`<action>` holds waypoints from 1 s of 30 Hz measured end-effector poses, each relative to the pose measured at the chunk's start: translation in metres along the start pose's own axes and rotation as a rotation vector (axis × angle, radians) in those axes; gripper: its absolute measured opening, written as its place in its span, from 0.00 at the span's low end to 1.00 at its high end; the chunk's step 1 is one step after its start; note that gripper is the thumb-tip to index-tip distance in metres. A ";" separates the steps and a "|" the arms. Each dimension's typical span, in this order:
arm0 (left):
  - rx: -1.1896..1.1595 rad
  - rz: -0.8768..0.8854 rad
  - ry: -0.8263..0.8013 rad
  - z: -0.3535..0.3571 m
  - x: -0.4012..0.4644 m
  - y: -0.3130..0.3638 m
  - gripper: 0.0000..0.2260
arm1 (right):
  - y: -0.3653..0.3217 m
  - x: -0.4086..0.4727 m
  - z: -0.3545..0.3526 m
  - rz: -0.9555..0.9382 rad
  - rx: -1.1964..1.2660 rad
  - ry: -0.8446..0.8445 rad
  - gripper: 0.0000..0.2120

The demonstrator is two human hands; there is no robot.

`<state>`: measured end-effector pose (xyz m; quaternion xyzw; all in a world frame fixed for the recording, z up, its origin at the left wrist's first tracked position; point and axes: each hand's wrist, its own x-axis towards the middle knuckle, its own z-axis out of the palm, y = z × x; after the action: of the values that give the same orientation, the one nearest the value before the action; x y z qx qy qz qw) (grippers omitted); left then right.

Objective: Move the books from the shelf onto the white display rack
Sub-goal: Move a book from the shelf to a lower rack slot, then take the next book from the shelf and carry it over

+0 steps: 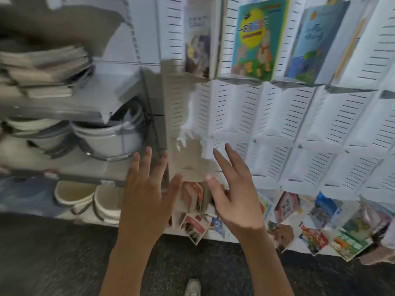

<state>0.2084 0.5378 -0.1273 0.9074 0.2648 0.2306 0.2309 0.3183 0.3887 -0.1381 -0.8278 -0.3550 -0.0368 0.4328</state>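
Observation:
A stack of books (42, 69) lies flat on the upper board of the grey shelf (64, 110) at the left. The white display rack (277, 116) with slotted pockets fills the right side. Three books stand in its top row: a pale one (197, 41), a yellow-and-green one (255, 39) and a blue one (314, 41). My left hand (147, 189) and my right hand (233, 189) are raised side by side in front of the rack's left edge, fingers spread and straight, holding nothing. Neither touches a book.
White buckets (106, 135) sit on the shelf's middle board and more tubs (85, 197) on the lowest one. Several colourful books (320, 227) fill the rack's bottom rows. Dark floor lies below, with a shoe (192, 287) at the bottom edge. The picture is blurred and torn near the rack's left edge.

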 end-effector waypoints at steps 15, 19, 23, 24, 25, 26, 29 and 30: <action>0.064 -0.247 0.182 -0.181 -0.106 -0.188 0.36 | -0.205 -0.043 0.175 -0.241 0.011 -0.192 0.31; 0.083 -0.272 0.233 -0.242 -0.130 -0.259 0.34 | -0.278 -0.062 0.242 -0.269 0.057 -0.214 0.34; 0.108 -0.306 0.272 -0.295 -0.146 -0.325 0.36 | -0.337 -0.074 0.301 -0.295 0.047 -0.241 0.34; 0.105 -0.315 0.278 -0.304 -0.149 -0.339 0.36 | -0.349 -0.077 0.313 -0.303 0.039 -0.250 0.33; 0.100 -0.319 0.279 -0.312 -0.151 -0.352 0.36 | -0.359 -0.078 0.324 -0.309 0.031 -0.261 0.33; 0.096 -0.321 0.276 -0.318 -0.151 -0.363 0.36 | -0.368 -0.078 0.334 -0.312 0.024 -0.272 0.33; 0.075 -0.325 0.268 -0.332 -0.148 -0.393 0.37 | -0.389 -0.073 0.360 -0.304 0.018 -0.300 0.33; 0.067 -0.325 0.272 -0.336 -0.146 -0.403 0.37 | -0.394 -0.069 0.368 -0.300 0.016 -0.304 0.33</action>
<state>-0.2337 0.8557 -0.1243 0.8205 0.4437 0.3018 0.1970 -0.0685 0.7710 -0.1207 -0.7582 -0.5357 0.0271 0.3707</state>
